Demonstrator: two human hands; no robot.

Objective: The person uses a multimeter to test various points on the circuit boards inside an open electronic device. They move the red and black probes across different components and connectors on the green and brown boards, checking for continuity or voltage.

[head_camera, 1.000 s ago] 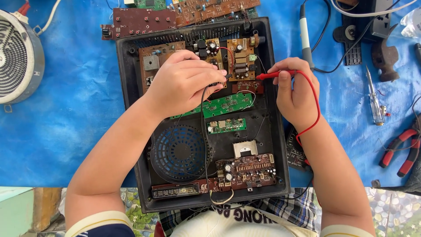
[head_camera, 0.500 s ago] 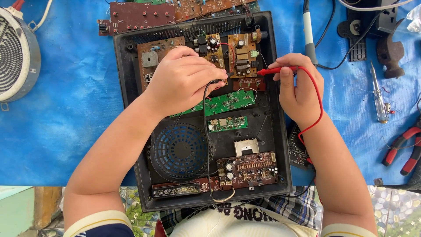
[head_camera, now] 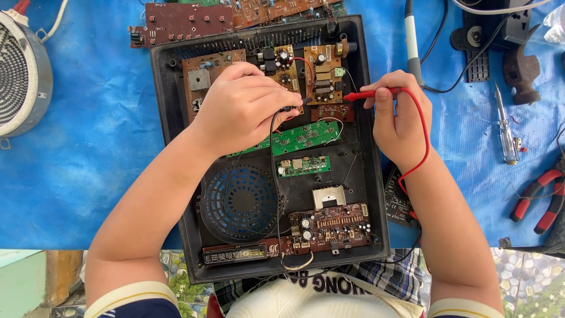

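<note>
An opened black appliance casing [head_camera: 368, 176] lies on a blue sheet, with brown and green circuit boards [head_camera: 303, 136] and a round fan grille [head_camera: 240, 203] inside. My left hand [head_camera: 244, 109] rests over the upper boards, fingers closed on a black probe whose black wire [head_camera: 275, 171] runs down across the casing. My right hand [head_camera: 400, 121] pinches a red probe [head_camera: 368, 94] at the casing's right rim, its tip pointing left toward a brown board [head_camera: 322, 73]. The red wire [head_camera: 422, 141] loops around my right wrist.
A round white coil unit [head_camera: 17, 73] sits at the far left. Loose brown boards [head_camera: 188, 20] lie above the casing. To the right are a soldering iron [head_camera: 411, 35], a screwdriver [head_camera: 506, 126], red-handled pliers [head_camera: 538, 197] and a black device [head_camera: 491, 32].
The view has shifted slightly, so the casing sits a little lower in frame. Both hands keep their probes in almost the same spots on the boards.
</note>
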